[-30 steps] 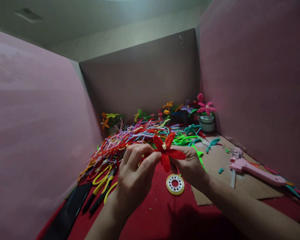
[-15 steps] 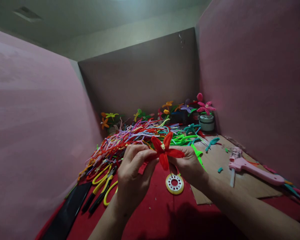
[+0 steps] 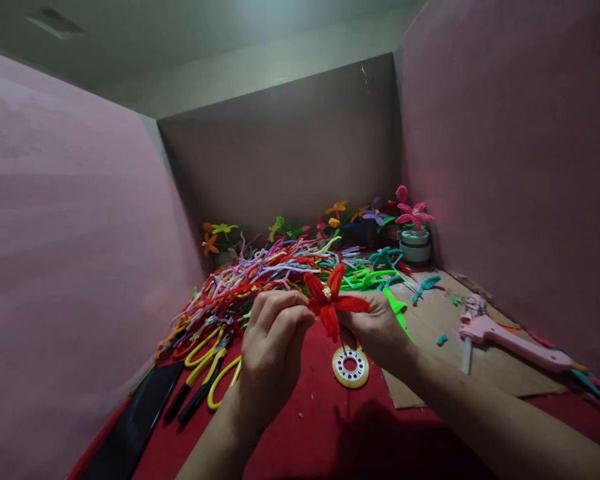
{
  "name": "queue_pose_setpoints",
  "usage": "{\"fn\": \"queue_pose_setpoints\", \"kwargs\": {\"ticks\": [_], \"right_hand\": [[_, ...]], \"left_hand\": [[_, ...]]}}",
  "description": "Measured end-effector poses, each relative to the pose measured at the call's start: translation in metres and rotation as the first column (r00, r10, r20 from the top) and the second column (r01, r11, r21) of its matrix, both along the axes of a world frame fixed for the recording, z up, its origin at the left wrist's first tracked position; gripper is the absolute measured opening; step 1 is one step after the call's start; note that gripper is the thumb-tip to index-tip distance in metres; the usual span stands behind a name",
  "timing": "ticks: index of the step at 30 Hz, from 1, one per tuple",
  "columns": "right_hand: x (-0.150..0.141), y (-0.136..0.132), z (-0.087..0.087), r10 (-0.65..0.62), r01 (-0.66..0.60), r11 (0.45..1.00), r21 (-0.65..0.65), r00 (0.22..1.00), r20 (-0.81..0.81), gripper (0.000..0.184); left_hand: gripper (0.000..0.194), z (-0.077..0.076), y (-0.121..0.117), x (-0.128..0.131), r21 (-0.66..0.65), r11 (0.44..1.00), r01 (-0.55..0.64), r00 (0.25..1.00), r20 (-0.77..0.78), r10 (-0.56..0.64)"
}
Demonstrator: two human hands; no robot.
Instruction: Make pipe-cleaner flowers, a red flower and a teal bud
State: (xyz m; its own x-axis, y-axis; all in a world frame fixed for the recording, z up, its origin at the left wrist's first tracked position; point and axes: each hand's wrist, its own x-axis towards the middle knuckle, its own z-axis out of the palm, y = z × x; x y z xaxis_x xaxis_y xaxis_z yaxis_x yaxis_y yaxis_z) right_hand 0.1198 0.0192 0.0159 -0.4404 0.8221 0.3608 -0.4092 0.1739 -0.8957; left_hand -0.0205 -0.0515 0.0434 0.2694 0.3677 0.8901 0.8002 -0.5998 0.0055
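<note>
A red fuzzy five-petalled flower (image 3: 331, 319) with a pale yellow cluster (image 3: 327, 292) at its middle is facing the camera, held up between the two hands above the worktop (image 3: 307, 427), which is showing a red covering. The right hand (image 3: 380, 327) is grasping the flower from its right side and from below, its fingers closing behind the petals, and a thin dark stem (image 3: 344, 343) is hanging just beside them. The left hand (image 3: 273, 340) is curling its fingers at the tip of the left petal; whether they are pinching it cannot be told.

Below the flower, a tape roll with a white perforated core (image 3: 338, 368) is lying flat on the worktop. To the left, pliers with yellow-and-black handles (image 3: 200, 381) are lying beside yellow-handled scissors (image 3: 214, 393), partly hidden by the left hand, and a flat black object (image 3: 137, 420) is resting farther left. Behind the hands, a tangled heap of multicoloured fuzzy stems (image 3: 275, 263) is spreading out.

On the right, a light brown board (image 3: 445, 320) is carrying a pink glue gun (image 3: 510, 343) and teal fuzzy pieces (image 3: 427, 287). At the back, a pink fuzzy flower (image 3: 414, 217) is standing upright in a pale round pot (image 3: 415, 252), and more colourful fuzzy flowers (image 3: 223, 229) are lining the rear.
</note>
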Motion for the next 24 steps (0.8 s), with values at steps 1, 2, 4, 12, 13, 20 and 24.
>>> {"fn": "queue_pose_setpoints", "kwargs": {"ticks": [1, 2, 4, 12, 13, 20, 24], "right_hand": [[0.000, 0.000, 0.000, -0.002, 0.002, 1.000, 0.002, 1.000, 0.000, 0.022], [0.000, 0.000, 0.000, -0.003, 0.003, 1.000, 0.003, 1.000, 0.001, 0.022], [0.000, 0.001, -0.001, -0.004, 0.004, 1.000, 0.007, 1.000, 0.001, 0.022], [0.001, 0.002, -0.001, 0.008, -0.009, 0.999, 0.050, 1.000, 0.024, 0.024], [0.001, 0.001, -0.001, 0.012, -0.014, 0.999, 0.053, 0.999, 0.033, 0.024], [0.003, -0.001, 0.000, 0.053, -0.058, 0.996, 0.069, 0.996, 0.075, 0.023], [0.003, -0.001, -0.002, 0.082, -0.089, 0.992, 0.092, 0.993, 0.080, 0.019]], "left_hand": [[0.017, 0.001, -0.002, 0.001, -0.047, 0.999, 0.028, 0.998, 0.065, -0.025], [0.015, 0.003, -0.005, 0.001, -0.101, 0.993, 0.069, 0.987, 0.150, -0.053], [0.011, 0.006, -0.008, 0.001, -0.173, 0.970, 0.170, 0.924, 0.370, -0.096], [0.034, 0.003, 0.014, -0.030, -0.389, 0.883, 0.261, 0.649, 0.748, 0.138], [0.027, 0.003, 0.018, -0.033, -0.462, 0.842, 0.278, 0.646, 0.739, 0.192], [0.027, 0.027, 0.013, -0.017, -0.481, 0.617, 0.623, 0.530, 0.839, 0.119], [0.019, 0.033, 0.012, -0.001, -0.521, 0.525, 0.673, 0.493, 0.845, 0.207]]}}
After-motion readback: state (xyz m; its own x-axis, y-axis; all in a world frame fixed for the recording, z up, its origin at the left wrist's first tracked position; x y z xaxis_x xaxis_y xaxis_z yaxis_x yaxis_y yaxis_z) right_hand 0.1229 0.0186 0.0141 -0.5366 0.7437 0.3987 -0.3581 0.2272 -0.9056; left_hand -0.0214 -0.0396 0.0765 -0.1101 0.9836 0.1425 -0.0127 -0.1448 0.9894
